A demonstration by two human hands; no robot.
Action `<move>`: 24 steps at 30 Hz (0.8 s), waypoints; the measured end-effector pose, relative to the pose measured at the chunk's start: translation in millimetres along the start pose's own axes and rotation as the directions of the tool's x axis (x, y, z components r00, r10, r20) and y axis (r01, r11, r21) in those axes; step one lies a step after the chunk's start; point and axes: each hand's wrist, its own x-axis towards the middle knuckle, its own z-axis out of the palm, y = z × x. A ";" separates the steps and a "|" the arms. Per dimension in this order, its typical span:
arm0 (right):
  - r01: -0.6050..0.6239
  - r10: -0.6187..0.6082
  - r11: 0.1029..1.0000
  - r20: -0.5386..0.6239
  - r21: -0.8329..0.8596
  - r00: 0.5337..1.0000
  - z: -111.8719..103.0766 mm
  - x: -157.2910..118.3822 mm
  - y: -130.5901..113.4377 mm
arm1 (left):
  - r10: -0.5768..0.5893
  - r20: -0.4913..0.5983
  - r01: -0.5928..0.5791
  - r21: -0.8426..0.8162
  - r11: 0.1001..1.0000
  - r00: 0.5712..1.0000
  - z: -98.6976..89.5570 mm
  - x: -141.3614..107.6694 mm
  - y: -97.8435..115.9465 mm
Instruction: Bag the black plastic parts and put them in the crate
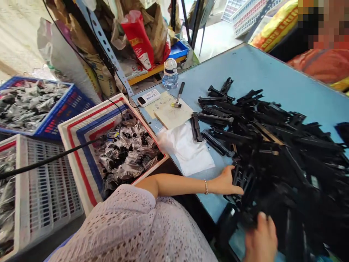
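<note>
My left hand (225, 183), with a beaded bracelet at the wrist, is at the table's near edge, its thumb and fingers around a bunch of slim black plastic parts (242, 178). Lower right, my right hand (261, 238) is smeared by motion, its fingers curled against a blurred black plastic part (249, 218). A large heap of similar long black parts (272, 127) spreads over the right of the blue table (240, 65). Beside the heap, a white plastic bag (191, 154) lies flat, one black part (195, 127) overlapping its edge.
A screwdriver (179, 92) lies on cardboard (174, 112), near a white device (149, 97) and a water bottle (170, 74). Left of the table, a striped crate (79, 134) holds bagged black parts; more crates stand beyond. A cable (54, 157) crosses the crate. Another person (321, 65) is across the table.
</note>
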 end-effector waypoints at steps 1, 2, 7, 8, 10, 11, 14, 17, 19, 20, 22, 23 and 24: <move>-0.039 0.044 0.997 -0.078 0.067 0.996 15.6 3.8 -3.9 | 0.028 -0.010 -0.028 0.007 1.000 1.000 3.9 -3.1 0.8; -0.051 0.061 0.992 -0.082 0.115 0.995 29.2 5.9 -8.7 | 0.063 -0.015 -0.063 0.012 0.998 0.998 6.8 -7.2 2.0; -0.024 0.035 0.994 -0.107 0.104 0.994 65.4 -4.2 -24.9 | 0.131 -0.020 -0.132 -0.192 0.972 0.991 14.4 -29.4 6.2; -0.023 0.039 0.991 -0.126 0.130 0.991 69.8 -6.9 -24.3 | 0.103 -0.027 -0.106 -0.265 0.958 0.994 16.6 -33.0 5.1; 0.004 0.028 0.979 -0.151 0.205 0.988 77.4 -9.8 -21.2 | 0.057 -0.045 -0.069 -0.361 0.930 0.997 22.2 -40.7 0.7; 0.027 0.008 0.974 -0.149 0.227 0.989 80.1 -10.3 -19.7 | 0.053 -0.059 -0.072 -0.376 0.924 0.997 25.2 -45.4 -2.1; 0.106 -0.082 0.973 -0.124 0.204 0.989 82.1 -11.9 -22.4 | 0.107 -0.113 -0.140 -0.345 0.928 0.988 32.6 -61.7 -8.1; 0.203 -0.194 0.966 -0.074 0.157 0.978 77.3 -14.6 -42.8 | 0.186 -0.161 -0.228 -0.301 0.926 0.969 36.3 -74.6 -1.2; 0.272 -0.268 0.949 -0.043 0.159 0.962 73.8 -11.0 -67.0 | 0.221 -0.208 -0.276 -0.291 0.916 0.953 38.0 -74.9 14.3; 0.302 -0.302 0.940 -0.026 0.160 0.953 72.9 -5.5 -81.5 | 0.235 -0.233 -0.298 -0.286 0.911 0.944 38.6 -71.1 25.1; 0.363 -0.368 0.920 0.008 0.149 0.930 74.3 15.8 -112.9 | 0.269 -0.290 -0.348 -0.270 0.898 0.918 39.5 -53.7 51.0; 0.395 -0.402 0.908 0.025 0.141 0.915 77.1 31.6 -128.5 | 0.295 -0.318 -0.381 -0.255 0.889 0.901 39.4 -40.0 64.6; 0.431 -0.439 0.892 0.039 0.136 0.897 81.4 50.4 -143.2 | 0.325 -0.344 -0.416 -0.236 0.878 0.881 38.8 -23.4 77.8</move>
